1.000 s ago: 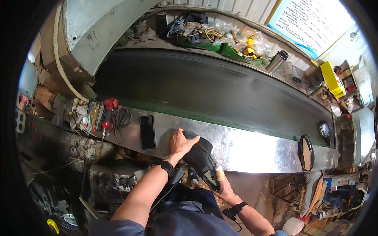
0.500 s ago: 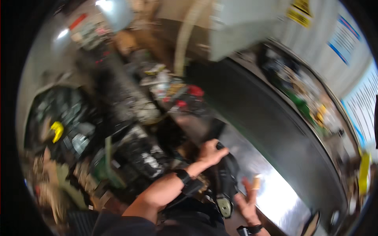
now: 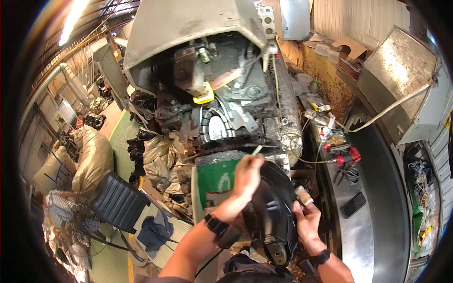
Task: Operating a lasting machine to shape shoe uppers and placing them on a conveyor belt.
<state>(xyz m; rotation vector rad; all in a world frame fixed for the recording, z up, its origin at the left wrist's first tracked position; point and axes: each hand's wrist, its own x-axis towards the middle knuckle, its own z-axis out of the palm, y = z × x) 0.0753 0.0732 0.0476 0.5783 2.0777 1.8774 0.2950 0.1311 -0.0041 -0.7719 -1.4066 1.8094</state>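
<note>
A black shoe (image 3: 274,200), which looks mounted on a last, hangs in front of me with one end pointing toward my body. My left hand (image 3: 247,177) is closed at its far end, fingers curled against its left side. Just beyond those fingertips shows a small pale strip (image 3: 257,150); whether I hold it I cannot tell. My right hand (image 3: 309,224) is by the shoe's right side, its fingers closed on a small whitish bottle (image 3: 303,195) with a tan part. Ahead stands a large machine with a curved metal clamp (image 3: 217,128) around a pale pad.
A green-lined bin (image 3: 219,179) sits below the machine. To the right, a metal ledge (image 3: 356,236) carries a phone (image 3: 353,204), scissors (image 3: 348,175) and a red power tool (image 3: 348,154), beside a dark belt (image 3: 391,188). A black chair (image 3: 118,202) and a fan (image 3: 63,217) stand left.
My view has swung left, from the metal ledge and belt to the machine. The shoe and both hands have come along, now in front of the machine.
</note>
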